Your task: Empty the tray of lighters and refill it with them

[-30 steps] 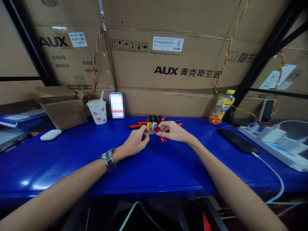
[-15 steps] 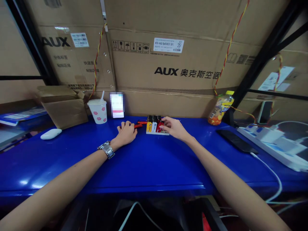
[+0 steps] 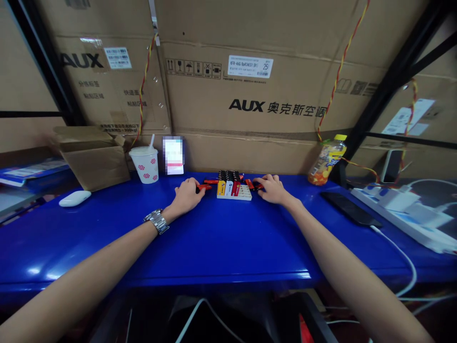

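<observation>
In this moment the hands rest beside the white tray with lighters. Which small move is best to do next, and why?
Probably the right hand should pick up the red lighter lying beside its fingers and stand it in the white tray. The tray seems to have open slots at its right end, next to the upright lighters, and that loose lighter lies right by them.

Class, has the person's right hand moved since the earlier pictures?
Yes: the right hand has moved rightward, away from the white lighter tray, and now sits clear of the tray's right end.
</observation>
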A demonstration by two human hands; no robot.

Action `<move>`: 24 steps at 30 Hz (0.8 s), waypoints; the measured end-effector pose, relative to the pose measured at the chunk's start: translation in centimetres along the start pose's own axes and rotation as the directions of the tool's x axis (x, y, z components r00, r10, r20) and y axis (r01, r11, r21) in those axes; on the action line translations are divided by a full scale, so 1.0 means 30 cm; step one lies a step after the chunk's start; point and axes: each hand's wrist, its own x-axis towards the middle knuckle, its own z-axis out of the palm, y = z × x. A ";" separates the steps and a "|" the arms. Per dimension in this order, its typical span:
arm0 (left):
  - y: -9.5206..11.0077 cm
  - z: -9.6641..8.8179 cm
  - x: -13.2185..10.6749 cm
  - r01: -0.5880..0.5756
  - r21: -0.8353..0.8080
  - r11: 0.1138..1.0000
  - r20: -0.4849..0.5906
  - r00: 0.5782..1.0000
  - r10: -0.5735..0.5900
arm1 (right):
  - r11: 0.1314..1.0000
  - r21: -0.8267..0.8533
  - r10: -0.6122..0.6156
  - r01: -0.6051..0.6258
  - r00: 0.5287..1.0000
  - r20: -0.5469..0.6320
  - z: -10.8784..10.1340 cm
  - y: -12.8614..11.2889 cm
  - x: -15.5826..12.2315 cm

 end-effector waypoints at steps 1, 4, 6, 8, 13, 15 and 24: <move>0.004 -0.003 0.002 -0.004 -0.058 0.998 -0.035 0.999 0.002 | 1.000 -0.026 0.001 -0.001 1.000 0.011 0.007 -0.013 -0.002; 0.018 -0.012 0.003 -0.033 -0.197 0.980 -0.118 0.993 0.010 | 0.995 -0.093 -0.035 0.036 0.999 0.016 0.010 -0.052 -0.004; 0.025 -0.016 0.002 -0.036 -0.269 0.963 -0.149 0.989 -0.005 | 0.992 -0.118 -0.046 0.049 0.998 0.034 0.001 -0.065 -0.004; 0.030 -0.016 0.001 -0.027 -0.348 0.937 -0.158 0.987 -0.030 | 0.991 -0.119 -0.061 0.067 0.997 0.055 -0.011 -0.066 -0.005; 0.030 0.003 0.003 0.032 -0.622 0.782 -0.073 0.993 -0.098 | 0.973 -0.102 -0.205 0.208 0.978 0.035 -0.035 -0.040 -0.002; 0.034 0.012 0.004 0.068 -0.734 0.676 -0.017 0.993 -0.119 | 0.958 -0.092 -0.269 0.271 0.963 0.031 -0.037 -0.029 0.004; 0.072 0.006 -0.010 0.249 -0.854 0.456 0.152 0.959 -0.240 | 0.941 -0.086 -0.325 0.326 0.945 0.031 -0.025 -0.026 0.020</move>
